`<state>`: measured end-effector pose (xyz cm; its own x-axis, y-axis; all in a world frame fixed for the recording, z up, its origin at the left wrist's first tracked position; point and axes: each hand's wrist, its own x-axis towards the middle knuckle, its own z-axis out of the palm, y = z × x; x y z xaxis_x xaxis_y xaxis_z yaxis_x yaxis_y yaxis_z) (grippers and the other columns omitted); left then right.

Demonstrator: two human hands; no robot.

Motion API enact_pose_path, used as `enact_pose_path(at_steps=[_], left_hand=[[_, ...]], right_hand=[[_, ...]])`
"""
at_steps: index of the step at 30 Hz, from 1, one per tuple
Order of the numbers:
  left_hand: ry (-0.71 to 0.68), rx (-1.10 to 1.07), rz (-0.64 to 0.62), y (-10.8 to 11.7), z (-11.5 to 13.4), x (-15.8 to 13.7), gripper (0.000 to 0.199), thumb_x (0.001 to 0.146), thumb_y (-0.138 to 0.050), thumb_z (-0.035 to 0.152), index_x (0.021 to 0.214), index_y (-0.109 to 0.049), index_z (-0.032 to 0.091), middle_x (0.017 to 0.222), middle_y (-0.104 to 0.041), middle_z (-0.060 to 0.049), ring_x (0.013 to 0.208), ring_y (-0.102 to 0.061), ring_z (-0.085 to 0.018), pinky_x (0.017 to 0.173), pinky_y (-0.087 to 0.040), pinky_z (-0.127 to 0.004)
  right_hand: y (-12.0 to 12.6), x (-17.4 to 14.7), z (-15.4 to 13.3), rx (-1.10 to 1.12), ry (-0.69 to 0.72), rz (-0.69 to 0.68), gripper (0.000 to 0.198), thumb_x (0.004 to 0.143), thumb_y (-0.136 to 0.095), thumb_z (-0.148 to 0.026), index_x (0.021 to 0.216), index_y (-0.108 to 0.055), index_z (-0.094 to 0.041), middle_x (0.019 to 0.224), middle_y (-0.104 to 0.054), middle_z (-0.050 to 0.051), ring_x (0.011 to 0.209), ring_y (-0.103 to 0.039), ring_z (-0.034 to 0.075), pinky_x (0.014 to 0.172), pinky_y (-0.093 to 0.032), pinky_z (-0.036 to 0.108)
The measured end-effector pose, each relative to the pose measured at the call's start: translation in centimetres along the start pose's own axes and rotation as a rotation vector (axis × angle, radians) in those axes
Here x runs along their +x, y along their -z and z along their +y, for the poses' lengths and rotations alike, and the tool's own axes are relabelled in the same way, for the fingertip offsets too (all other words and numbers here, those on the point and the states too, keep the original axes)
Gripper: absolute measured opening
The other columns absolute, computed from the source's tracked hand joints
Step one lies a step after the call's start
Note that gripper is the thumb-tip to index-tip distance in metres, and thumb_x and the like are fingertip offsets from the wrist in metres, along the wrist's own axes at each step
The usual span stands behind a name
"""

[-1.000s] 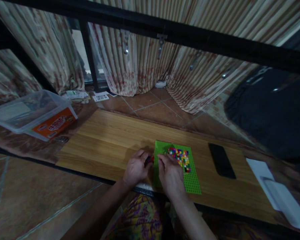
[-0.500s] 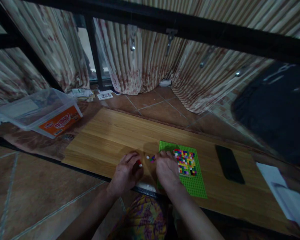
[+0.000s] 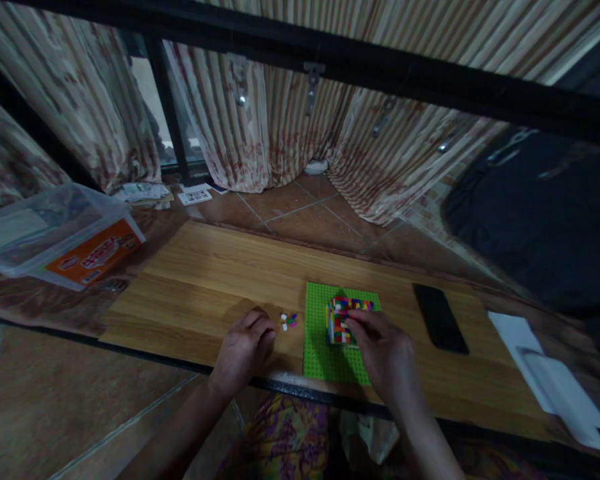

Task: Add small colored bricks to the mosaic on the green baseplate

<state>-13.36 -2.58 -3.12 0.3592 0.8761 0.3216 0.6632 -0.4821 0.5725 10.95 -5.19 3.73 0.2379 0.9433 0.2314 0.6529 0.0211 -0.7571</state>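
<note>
On the wooden board lies a green studded baseplate [image 3: 316,350], which carries a raised block of multicoloured toy bricks [image 3: 338,325]. My right hand [image 3: 393,350] reaches over the block from the right, thumb and forefinger pinched at its top. A small reddish brick seems to be between those fingertips, partly hidden. My left hand [image 3: 243,347] rests on the board left of the baseplate with its fingers curled; what they hold, if anything, is hidden. Just beyond its fingertips sit several tiny loose bricks [image 3: 293,320], white, green and purple.
A black phone [image 3: 440,318] lies on the wooden board [image 3: 220,267], right of the baseplate. White objects [image 3: 555,393] sit farther right. At the left stands a clear plastic box [image 3: 80,220] with an orange label. Papers [image 3: 145,193] and curtains [image 3: 300,120] are behind.
My right hand has moved from the loose bricks rightward onto the brick block. The red and white pieces seen at my left fingers no longer show there; another white brick now lies loose.
</note>
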Motion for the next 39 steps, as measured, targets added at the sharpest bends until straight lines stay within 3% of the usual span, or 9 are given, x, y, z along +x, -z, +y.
enact_pose_path(at_steps=[6, 15, 30, 39], left_hand=[[-0.002, 0.033, 0.033, -0.6, -0.3, 0.2, 0.012, 0.091, -0.047, 0.021, 0.085, -0.058, 0.021, 0.093, -0.060, -0.005, 0.087, -0.058, -0.016, 0.079, -0.049, -0.029], [-0.008, 0.014, 0.067, -0.3, -0.2, 0.0, 0.009, 0.090, -0.050, 0.023, 0.087, -0.059, 0.021, 0.092, -0.061, -0.004, 0.086, -0.060, -0.016, 0.077, -0.049, -0.027], [-0.027, 0.030, 0.199, -0.4, -0.1, -0.7, 0.013, 0.089, -0.053, 0.024, 0.099, -0.061, 0.022, 0.101, -0.066, -0.006, 0.092, -0.065, -0.017, 0.080, -0.054, -0.028], [0.050, -0.145, 0.191, 0.2, -0.3, -0.7, 0.015, 0.087, -0.056, 0.022, 0.101, -0.062, 0.023, 0.101, -0.065, -0.004, 0.095, -0.064, -0.016, 0.083, -0.054, -0.028]], right_hand=[[1.5, 1.3, 2.3, -0.124, -0.013, 0.093, 0.028, 0.082, -0.051, -0.035, 0.085, -0.072, -0.017, 0.087, -0.071, 0.010, 0.077, -0.066, 0.022, 0.070, -0.049, 0.033], [-1.0, 1.8, 1.7, -0.127, -0.050, 0.100, 0.023, 0.081, -0.054, -0.031, 0.087, -0.071, -0.017, 0.086, -0.072, 0.007, 0.076, -0.066, 0.022, 0.072, -0.049, 0.034], [-0.9, 1.9, 1.4, -0.027, -0.132, 0.106, 0.022, 0.080, -0.057, -0.034, 0.089, -0.070, -0.018, 0.086, -0.074, 0.008, 0.076, -0.069, 0.023, 0.071, -0.051, 0.033], [-1.3, 2.7, 1.2, 0.113, -0.222, 0.131, 0.021, 0.072, -0.064, -0.037, 0.080, -0.068, -0.017, 0.074, -0.073, 0.008, 0.068, -0.068, 0.023, 0.061, -0.051, 0.031]])
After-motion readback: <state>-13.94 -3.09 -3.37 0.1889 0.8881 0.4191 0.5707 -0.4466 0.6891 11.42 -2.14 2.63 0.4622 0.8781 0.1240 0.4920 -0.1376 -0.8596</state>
